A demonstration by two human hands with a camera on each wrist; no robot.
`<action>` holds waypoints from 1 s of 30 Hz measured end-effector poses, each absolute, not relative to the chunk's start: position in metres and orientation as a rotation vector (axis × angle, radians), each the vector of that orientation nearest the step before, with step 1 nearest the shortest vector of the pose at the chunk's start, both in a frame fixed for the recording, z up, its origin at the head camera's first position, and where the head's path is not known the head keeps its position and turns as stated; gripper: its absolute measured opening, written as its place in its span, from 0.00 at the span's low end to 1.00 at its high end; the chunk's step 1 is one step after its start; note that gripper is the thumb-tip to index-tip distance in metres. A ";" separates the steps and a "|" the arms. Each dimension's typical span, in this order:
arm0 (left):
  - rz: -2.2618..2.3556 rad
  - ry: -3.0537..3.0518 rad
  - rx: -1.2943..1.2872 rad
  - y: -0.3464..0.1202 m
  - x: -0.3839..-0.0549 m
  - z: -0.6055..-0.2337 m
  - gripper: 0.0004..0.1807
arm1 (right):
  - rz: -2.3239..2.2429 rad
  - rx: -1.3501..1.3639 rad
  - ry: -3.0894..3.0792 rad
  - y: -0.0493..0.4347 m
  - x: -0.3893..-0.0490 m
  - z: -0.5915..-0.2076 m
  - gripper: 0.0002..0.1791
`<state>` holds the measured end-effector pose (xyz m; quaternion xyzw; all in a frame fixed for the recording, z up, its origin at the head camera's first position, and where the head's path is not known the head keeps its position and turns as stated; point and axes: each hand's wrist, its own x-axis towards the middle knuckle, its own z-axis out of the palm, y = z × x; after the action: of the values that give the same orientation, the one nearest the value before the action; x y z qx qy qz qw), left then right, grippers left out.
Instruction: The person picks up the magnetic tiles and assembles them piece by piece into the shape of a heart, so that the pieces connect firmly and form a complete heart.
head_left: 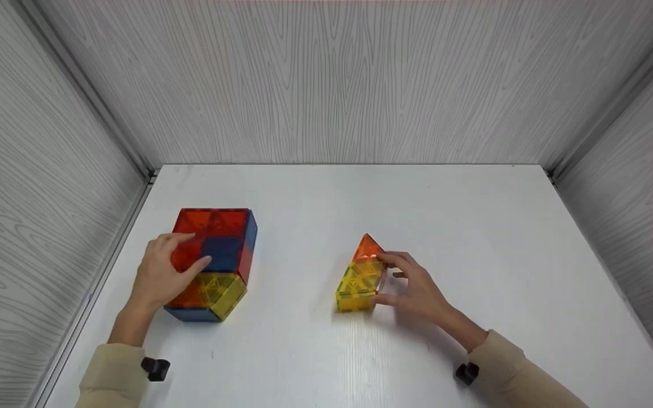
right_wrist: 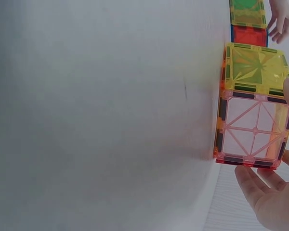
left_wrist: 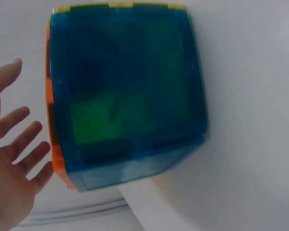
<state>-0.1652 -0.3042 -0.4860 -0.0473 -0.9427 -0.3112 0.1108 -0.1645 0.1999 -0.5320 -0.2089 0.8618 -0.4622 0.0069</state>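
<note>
My left hand (head_left: 159,272) is over the left side of a larger block of magnetic tiles (head_left: 223,253), thumb and fingers apart. In the left wrist view its fingers (left_wrist: 33,156) spread beside the block's orange side, next to a big blue tile (left_wrist: 135,86). With thumb and fingertips my right hand (head_left: 417,286) grips a smaller magnetic-tile shape (head_left: 363,276), yellow with an orange triangle at its far end. The right wrist view shows its pink square tile (right_wrist: 255,129), the thumb on the yellow tile (right_wrist: 255,70) and the fingers at the red edge.
Both shapes are at a white tabletop (head_left: 304,351). Grey wood-grain panels (head_left: 326,79) rise behind it and on both sides. The larger block has red, blue, orange and yellow tiles and stands near the table's left edge.
</note>
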 end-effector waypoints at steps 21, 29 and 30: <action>-1.009 -2.837 0.002 -0.329 -0.164 -0.495 0.38 | -1.455 -0.682 2.652 0.197 -0.175 -0.533 0.48; -1.005 -2.820 -0.013 -0.329 -0.163 -0.496 0.37 | -1.436 -0.679 2.644 0.195 -0.181 -0.532 0.47; -1.002 -2.820 -0.010 -0.329 -0.163 -0.496 0.37 | -1.436 -0.683 2.643 0.195 -0.182 -0.532 0.47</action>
<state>-0.1626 -0.3292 -0.4960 -0.0033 -0.9396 -0.3340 0.0744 -0.1821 0.1950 -0.5321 -0.2215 0.8565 -0.4653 0.0284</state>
